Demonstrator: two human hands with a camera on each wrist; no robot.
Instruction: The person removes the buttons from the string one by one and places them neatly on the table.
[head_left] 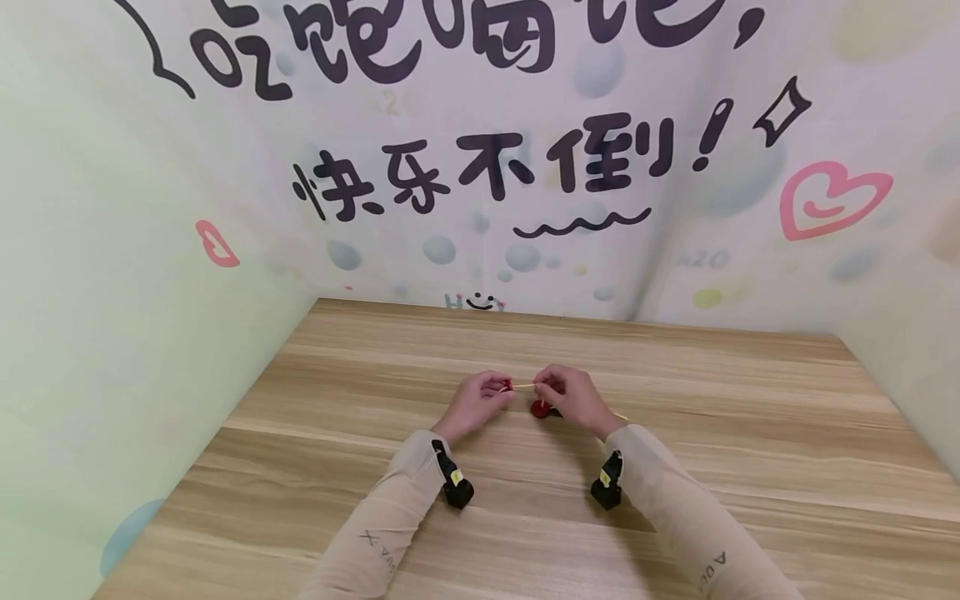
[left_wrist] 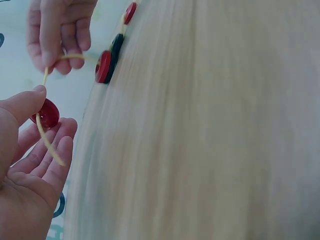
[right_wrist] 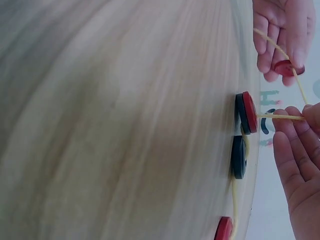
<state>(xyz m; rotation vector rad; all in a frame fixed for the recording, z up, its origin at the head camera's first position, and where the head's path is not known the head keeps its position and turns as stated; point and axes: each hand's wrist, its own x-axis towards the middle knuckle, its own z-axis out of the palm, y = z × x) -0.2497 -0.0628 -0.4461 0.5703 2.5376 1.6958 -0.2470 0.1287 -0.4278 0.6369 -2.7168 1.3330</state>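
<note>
My left hand (head_left: 476,403) pinches a round red button (left_wrist: 49,115) between thumb and fingers, just above the table. A yellow cord (left_wrist: 50,145) passes through this button, its loose end hanging over my left fingers. To the right, my right hand (head_left: 576,400) pinches the same cord between thumb and forefinger, with the stretch between both hands pulled fairly straight. From the right fingers the cord runs down to another red button (right_wrist: 251,112) lying against a dark button. A second dark button (right_wrist: 239,157) and a further red button (right_wrist: 224,229) follow along the cord.
The wood-grain table (head_left: 337,367) spreads around both hands. A printed cloth backdrop (head_left: 480,250) with black lettering rises behind its far edge, and a pale wall (head_left: 150,333) stands on the left. Each wrist carries a small black camera (head_left: 459,492).
</note>
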